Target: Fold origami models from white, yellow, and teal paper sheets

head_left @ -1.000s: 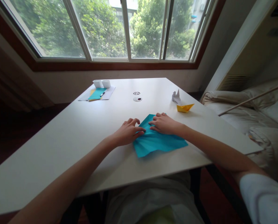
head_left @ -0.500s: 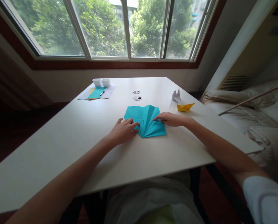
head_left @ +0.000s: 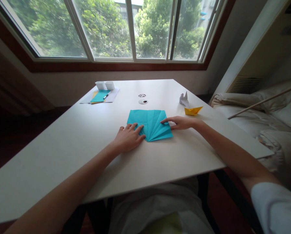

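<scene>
A turquoise sheet of origami paper (head_left: 149,120) lies on the white table, with creases fanning out from its near corner. My left hand (head_left: 129,138) rests on the sheet's left part, palm down, fingers spread. On the right edge lies my right hand (head_left: 179,123), its index finger stretched over the paper and the other fingers partly tucked below. Both hands press on the sheet rather than grip it. A yellow paper boat (head_left: 193,111) and a grey-white folded paper bird (head_left: 184,98) stand beyond my right hand.
At the table's far left are white paper boxes (head_left: 109,85), turquoise and yellow sheets (head_left: 100,96) and a marker pen (head_left: 106,95). Round metal grommets (head_left: 143,102) sit in the table (head_left: 106,130) behind the paper. A pale cushioned seat (head_left: 248,107) stands at the right.
The turquoise paper has flattened; its raised folds at the top and left edge now lie lower. My left hand's fingers have spread out flatter on it. My right hand has barely moved.
</scene>
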Demonstrator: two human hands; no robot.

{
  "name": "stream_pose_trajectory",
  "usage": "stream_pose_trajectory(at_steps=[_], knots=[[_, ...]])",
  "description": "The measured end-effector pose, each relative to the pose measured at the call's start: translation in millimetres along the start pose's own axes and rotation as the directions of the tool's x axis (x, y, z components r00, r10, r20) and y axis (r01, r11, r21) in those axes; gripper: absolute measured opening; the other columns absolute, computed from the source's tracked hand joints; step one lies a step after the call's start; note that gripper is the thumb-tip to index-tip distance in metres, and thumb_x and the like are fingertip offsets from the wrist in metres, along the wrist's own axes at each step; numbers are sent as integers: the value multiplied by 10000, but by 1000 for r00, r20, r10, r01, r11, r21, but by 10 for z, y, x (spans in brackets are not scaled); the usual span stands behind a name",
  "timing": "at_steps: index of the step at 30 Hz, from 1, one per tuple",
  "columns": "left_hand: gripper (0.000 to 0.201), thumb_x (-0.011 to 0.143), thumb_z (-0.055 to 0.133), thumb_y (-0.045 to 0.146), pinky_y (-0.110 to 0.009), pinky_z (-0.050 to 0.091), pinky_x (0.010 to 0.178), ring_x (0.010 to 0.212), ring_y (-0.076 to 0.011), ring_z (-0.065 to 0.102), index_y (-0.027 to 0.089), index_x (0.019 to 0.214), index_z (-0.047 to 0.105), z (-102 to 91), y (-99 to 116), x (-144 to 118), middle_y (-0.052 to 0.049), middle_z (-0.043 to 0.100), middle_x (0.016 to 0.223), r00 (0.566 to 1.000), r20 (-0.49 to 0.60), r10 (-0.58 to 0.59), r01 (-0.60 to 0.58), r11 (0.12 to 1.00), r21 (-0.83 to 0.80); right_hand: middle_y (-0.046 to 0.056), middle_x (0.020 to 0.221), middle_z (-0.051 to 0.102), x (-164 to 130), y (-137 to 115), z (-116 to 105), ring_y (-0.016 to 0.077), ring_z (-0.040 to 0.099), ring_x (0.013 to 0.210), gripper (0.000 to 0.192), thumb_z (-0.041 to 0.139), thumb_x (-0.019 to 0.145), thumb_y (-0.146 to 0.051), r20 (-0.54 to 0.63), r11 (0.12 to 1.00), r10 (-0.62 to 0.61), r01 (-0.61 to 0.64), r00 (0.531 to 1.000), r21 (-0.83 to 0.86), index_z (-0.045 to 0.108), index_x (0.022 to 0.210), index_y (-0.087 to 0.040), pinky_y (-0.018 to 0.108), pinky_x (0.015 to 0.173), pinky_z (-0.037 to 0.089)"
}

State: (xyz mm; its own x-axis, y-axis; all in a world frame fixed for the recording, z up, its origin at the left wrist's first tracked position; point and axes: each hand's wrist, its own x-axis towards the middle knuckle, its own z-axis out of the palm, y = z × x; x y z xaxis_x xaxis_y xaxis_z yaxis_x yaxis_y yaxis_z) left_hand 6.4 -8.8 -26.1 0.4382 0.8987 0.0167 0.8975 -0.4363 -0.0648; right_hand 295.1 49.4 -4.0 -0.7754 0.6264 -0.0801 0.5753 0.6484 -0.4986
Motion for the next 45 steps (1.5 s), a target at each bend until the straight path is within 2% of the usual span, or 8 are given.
stream_pose_trajectory(at_steps=[10,14,19,26,29,32,40,45], knots=[[713,799,219,681,-536,226,978,1289,-335,273,285,1392,250,-61,101,-43,-116,282,1444,997,68,-44,48,997,-58,46,1101,637,61,-114,-9,220,577,975,478,439,811,-553,-137,990,141,-142,981,0,610,1118,-229,315,828,427],[706,797,244,669,-551,220,979,1282,-325,287,274,1380,280,-102,207,-74,-122,317,1425,996,50,-73,76,995,-58,77,953,677,188,-213,106,221,612,838,517,414,809,-598,-346,951,182,-254,920,-175,630,1046,-192,310,733,422],[695,791,281,657,-568,225,967,1261,-327,318,271,1368,307,-131,270,-91,-124,342,1411,994,40,-101,103,993,-63,86,858,668,324,-288,304,246,598,854,536,493,755,-618,-515,871,155,-363,843,-332,597,1038,-175,376,837,368],[684,778,322,652,-571,237,954,1247,-331,333,276,1348,345,-134,283,-75,-126,363,1396,992,32,-124,126,989,-75,101,1084,585,328,-269,410,260,511,1017,323,578,787,-389,-536,876,-41,-228,843,-426,601,1049,-202,388,873,366],[678,778,328,646,-572,238,952,1240,-334,339,277,1345,348,-125,274,-69,-125,368,1391,992,30,-123,125,989,-77,84,1079,582,317,-295,435,215,533,973,235,480,847,-198,-398,872,-207,-15,894,-488,622,1034,-217,348,850,389],[669,782,321,644,-574,238,950,1238,-335,336,278,1342,350,-103,262,-67,-119,376,1385,992,22,-122,123,989,-80,82,1014,611,298,-350,467,182,560,913,272,416,871,-153,-284,884,-264,114,922,-453,627,1039,-190,310,824,408],[739,763,236,719,-599,220,946,1241,-349,315,256,1322,380,-42,320,-67,-131,387,1371,987,-25,-157,154,984,-87,87,997,603,280,-574,558,217,544,908,325,512,828,-444,-371,910,-72,-92,926,-404,613,1012,-196,332,784,396],[766,734,263,745,-592,222,948,1234,-352,320,260,1312,390,-10,322,-57,-127,392,1366,986,-47,-163,159,984,-80,82,1045,570,324,-517,582,248,508,960,409,506,794,-542,-404,900,64,-228,913,-373,565,1046,-225,373,821,371]])
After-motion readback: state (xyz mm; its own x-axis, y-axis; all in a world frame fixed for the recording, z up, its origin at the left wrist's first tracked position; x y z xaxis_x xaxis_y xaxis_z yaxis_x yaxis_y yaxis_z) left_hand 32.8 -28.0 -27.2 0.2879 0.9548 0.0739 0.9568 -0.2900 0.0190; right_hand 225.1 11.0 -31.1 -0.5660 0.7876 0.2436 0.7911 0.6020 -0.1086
